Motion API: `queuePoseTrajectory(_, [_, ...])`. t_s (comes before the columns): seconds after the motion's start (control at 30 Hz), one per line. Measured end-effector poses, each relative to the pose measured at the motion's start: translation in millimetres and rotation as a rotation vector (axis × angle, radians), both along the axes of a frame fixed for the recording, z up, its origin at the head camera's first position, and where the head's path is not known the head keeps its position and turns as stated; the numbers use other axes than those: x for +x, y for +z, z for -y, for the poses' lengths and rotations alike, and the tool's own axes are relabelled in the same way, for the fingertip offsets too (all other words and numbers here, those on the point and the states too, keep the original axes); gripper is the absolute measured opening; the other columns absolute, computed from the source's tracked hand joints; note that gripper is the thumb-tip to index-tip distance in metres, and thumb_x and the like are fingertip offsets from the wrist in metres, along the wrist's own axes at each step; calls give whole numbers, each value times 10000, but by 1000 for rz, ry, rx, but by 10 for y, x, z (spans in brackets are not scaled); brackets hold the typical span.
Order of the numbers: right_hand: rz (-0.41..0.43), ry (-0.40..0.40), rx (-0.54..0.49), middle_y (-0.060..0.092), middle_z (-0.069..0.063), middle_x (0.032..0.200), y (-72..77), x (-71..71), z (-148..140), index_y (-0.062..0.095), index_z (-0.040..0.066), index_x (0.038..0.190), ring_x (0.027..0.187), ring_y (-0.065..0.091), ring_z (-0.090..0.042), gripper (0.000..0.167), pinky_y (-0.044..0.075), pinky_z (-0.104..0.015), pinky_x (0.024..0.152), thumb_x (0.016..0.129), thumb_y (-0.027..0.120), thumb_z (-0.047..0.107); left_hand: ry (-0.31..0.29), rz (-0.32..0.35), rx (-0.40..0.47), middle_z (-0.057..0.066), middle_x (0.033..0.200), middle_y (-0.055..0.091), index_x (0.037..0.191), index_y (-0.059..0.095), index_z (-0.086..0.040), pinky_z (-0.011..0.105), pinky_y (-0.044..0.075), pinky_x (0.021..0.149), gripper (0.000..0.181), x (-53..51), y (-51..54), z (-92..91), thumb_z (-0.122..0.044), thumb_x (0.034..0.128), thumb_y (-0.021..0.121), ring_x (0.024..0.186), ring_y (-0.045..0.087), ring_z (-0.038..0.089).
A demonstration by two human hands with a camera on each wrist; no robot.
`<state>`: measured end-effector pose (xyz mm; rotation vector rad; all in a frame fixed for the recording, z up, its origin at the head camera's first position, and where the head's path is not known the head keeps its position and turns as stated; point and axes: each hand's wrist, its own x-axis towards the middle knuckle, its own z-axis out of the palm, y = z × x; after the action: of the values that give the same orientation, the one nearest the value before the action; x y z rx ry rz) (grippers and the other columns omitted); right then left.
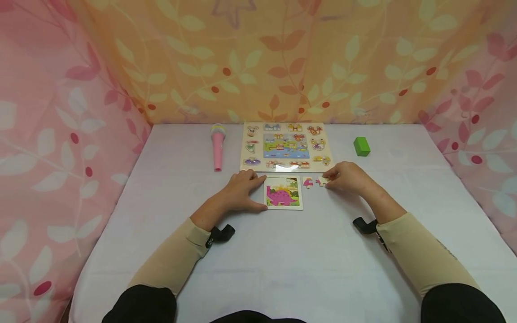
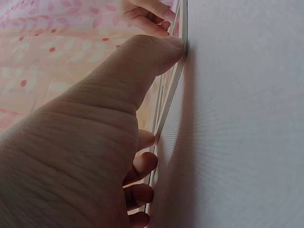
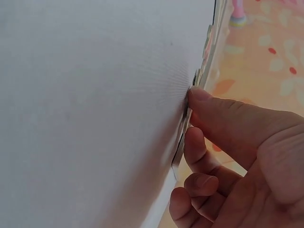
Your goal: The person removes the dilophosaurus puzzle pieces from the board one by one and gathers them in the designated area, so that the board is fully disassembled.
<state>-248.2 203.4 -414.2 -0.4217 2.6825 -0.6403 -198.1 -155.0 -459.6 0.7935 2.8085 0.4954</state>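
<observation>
A small square jigsaw puzzle (image 1: 282, 196) with a pink dinosaur in a white frame lies flat on the table. My left hand (image 1: 238, 190) holds the frame's left side, thumb at the near corner and index finger at the far corner. In the left wrist view the thumb (image 2: 159, 52) presses the frame's edge. To the right of the puzzle lies a loose puzzle piece (image 1: 308, 182), pink and white. Fingertips of my right hand (image 1: 346, 177) pinch a second puzzle piece (image 1: 321, 181) near the tabletop; they partly cover it.
Behind the puzzle lies a large wooden peg puzzle board (image 1: 247, 154) with several picture pieces. A pink toy microphone (image 1: 217, 150) is at its left, a green block (image 1: 361, 146) at its right. Everything rests on a white-covered table (image 1: 282, 255), enclosed by patterned curtains (image 1: 258, 58).
</observation>
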Motion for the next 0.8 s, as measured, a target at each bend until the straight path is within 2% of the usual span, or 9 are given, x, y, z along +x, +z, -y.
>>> queuePoseTrajectory(0.33, [-13,15,17,717,-104,972,-14,39,9,756,3,1184,938,596,-287,333,462,-496,889,884,794,142,-4,-4,-10,1,1154,426,1590,405,-179,354,338,878,1012,0,-17,-10,-665,780,770,1070,370,173])
queuePoseTrajectory(0.47, [2,-22,28,687,-123,1019,52,57,11,733,14,1239,993,548,-318,386,433,-539,943,887,787,164,-2,-9,-8,-4,1153,418,1591,404,-184,349,332,876,1010,-7,-22,-11,-672,783,763,1071,364,169])
queuePoseTrajectory(0.7, [-68,12,15,662,-111,1056,202,101,-25,716,44,1280,968,532,-306,404,424,-445,819,905,752,192,0,0,-6,0,1145,411,1592,400,-186,351,328,875,1009,0,0,-3,-670,786,763,1060,365,171])
queuePoseTrajectory(0.8, [-99,27,3,658,-121,1067,280,142,-22,709,44,1289,965,540,-303,412,428,-444,813,911,754,202,1,-3,1,1,1148,412,1591,403,-182,352,329,876,1007,0,-11,5,-668,786,765,1063,366,173])
